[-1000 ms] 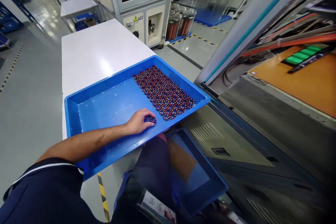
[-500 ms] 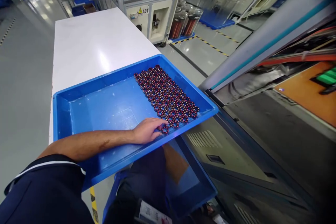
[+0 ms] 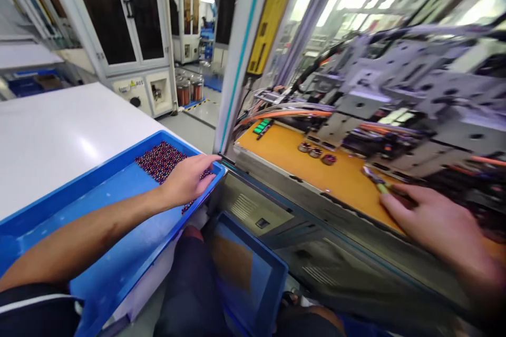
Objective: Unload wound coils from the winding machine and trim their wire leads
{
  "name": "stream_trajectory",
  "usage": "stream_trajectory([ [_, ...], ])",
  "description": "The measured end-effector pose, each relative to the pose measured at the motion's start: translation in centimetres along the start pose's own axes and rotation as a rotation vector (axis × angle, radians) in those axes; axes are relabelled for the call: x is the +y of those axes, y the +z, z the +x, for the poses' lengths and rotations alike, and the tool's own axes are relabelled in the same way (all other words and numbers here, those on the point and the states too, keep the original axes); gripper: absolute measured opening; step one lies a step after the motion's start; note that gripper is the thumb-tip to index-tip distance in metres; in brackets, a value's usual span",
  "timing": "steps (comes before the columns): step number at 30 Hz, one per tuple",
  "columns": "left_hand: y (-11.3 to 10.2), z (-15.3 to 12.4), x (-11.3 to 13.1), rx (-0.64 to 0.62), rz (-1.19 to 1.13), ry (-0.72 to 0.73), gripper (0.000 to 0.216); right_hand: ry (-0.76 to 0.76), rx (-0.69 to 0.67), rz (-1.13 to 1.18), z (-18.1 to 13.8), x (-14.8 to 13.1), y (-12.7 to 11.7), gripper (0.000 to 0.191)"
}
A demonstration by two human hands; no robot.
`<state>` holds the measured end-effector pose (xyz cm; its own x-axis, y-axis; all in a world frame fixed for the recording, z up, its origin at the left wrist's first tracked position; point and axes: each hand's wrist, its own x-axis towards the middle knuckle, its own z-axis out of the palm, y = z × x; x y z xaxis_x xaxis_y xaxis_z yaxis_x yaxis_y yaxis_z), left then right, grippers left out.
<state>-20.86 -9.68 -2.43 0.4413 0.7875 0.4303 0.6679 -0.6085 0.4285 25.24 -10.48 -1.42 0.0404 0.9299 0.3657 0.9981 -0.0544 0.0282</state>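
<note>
Tool work at the machine, as judged; the next move seems to call for a steady tip.
Left hand (image 3: pixel 188 176) half open over the tray (image 3: pixel 103 189), thumb and forefinger parted, no held part visible; smooth blue plastic, with small knobbly red-and-black rings (image 3: pixel 160 162) packed toward the far end. Right hand (image 3: pixel 435 216) closed round a slim tool (image 3: pixel 380 186), green handle, metal tip; blurred. Beyond the tip, three ring-shaped parts (image 3: pixel 315 153) in a row on the flat orange plate (image 3: pixel 272 147); then grey metal brackets (image 3: pixel 358 105).
</note>
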Motion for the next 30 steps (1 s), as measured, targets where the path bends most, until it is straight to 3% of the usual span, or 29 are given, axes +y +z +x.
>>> stream_trajectory([
  [3,1.1,6.9,4.8,-0.043,-0.071,0.011,0.042,0.176,-0.115,-0.051,-0.2,-0.2,0.4,0.031],
  [7,5.9,13.9,8.6,-0.092,-0.145,-0.131,0.053,0.151,-0.132,0.009,-0.3,-0.6,0.0,0.030],
  [9,8.3,16.3,9.5,-0.083,-0.139,-0.199,0.061,0.152,-0.130,0.039,-0.3,-0.5,-0.2,0.030],
  [11,10.2,18.2,10.3,-0.061,-0.122,-0.264,0.055,0.165,-0.105,0.092,-0.3,-0.4,-0.2,0.030],
  [16,11.7,21.3,11.4,-0.014,-0.084,-0.284,0.036,0.207,-0.006,0.273,0.4,-0.4,-0.7,0.029],
  [19,11.7,22.0,11.6,0.019,-0.177,-0.311,0.035,0.218,0.002,0.291,0.2,-0.5,-1.3,0.030],
  [23,11.0,21.0,10.9,0.152,-0.422,-0.432,0.035,0.193,-0.058,0.211,-0.4,-0.5,-1.5,0.031],
  [27,9.1,17.7,9.5,0.289,-0.674,-0.541,0.050,0.164,-0.125,0.170,0.8,-1.1,-1.1,0.032],
  [30,8.0,13.4,10.2,0.303,-0.867,-0.564,0.067,0.113,-0.149,0.204,2.9,-2.0,-0.7,0.032],
])
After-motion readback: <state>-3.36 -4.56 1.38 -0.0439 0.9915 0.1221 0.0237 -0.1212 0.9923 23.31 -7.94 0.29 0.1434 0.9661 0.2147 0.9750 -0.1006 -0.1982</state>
